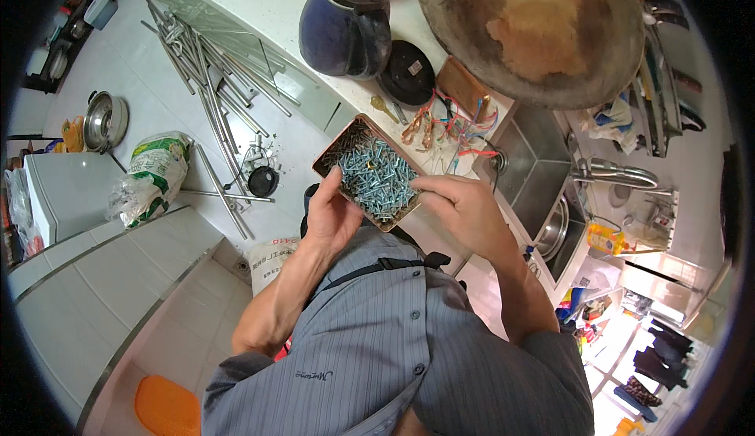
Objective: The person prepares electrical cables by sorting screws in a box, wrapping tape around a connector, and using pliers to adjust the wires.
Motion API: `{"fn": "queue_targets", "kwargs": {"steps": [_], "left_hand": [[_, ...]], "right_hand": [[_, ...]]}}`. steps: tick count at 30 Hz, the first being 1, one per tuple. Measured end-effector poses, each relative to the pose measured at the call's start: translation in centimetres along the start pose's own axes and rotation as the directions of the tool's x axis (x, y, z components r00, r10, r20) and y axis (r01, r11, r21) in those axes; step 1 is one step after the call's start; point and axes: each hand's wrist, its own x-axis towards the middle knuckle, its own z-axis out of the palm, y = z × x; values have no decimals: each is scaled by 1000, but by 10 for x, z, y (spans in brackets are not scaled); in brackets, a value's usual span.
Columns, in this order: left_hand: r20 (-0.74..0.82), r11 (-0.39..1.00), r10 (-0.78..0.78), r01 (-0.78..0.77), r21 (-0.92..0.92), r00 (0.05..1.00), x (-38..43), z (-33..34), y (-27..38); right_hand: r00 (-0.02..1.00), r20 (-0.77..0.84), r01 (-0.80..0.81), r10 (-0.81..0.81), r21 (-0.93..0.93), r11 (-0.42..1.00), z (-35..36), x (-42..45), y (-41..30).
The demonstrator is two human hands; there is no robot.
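Note:
An open rectangular box [403,218] is held tilted in front of my waist, beside the counter. It is full of loose bluish zinc-coated screws [380,179], with darker brown screws [354,137] at its far corner. My left hand [331,212] supports the box from the left, its thumb over the near left rim and its fingers partly hidden underneath. My right hand [469,209] has its fingertips on the right rim, pinching the edge. Whether a screw is between those fingertips cannot be made out.
A blue kettle [327,29], a large round board [537,23], tangled wires [454,120] and copper-coloured clips [417,132] occupy the counter. The sink [534,153] lies to the right. Metal tubes [215,94], a filled sack [154,170] and debris cover parts of the floor at left.

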Motion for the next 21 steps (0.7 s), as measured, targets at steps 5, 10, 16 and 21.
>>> {"fn": "queue_targets", "kwargs": {"steps": [5, 10, 16, 21], "left_hand": [[-18, 1000, -10, 10, -15, 1000, -1, -6, 2], [-45, 999, 19, -17, 42, 999, 0, -6, 3], [-41, 992, 82, -78, 97, 996, 2, -12, 2], [-67, 980, 105, -92, 175, 992, 0, -8, 4]], "right_hand": [[998, -47, 37, -41, -80, 996, 3, 3, -1], [991, -5, 137, -137, -36, 990, 19, -5, 2], [1000, 11, 3, -2, -146, 989, 39, -4, 6], [998, 41, 48, -38, -289, 956, 51, 1, 3]]}}
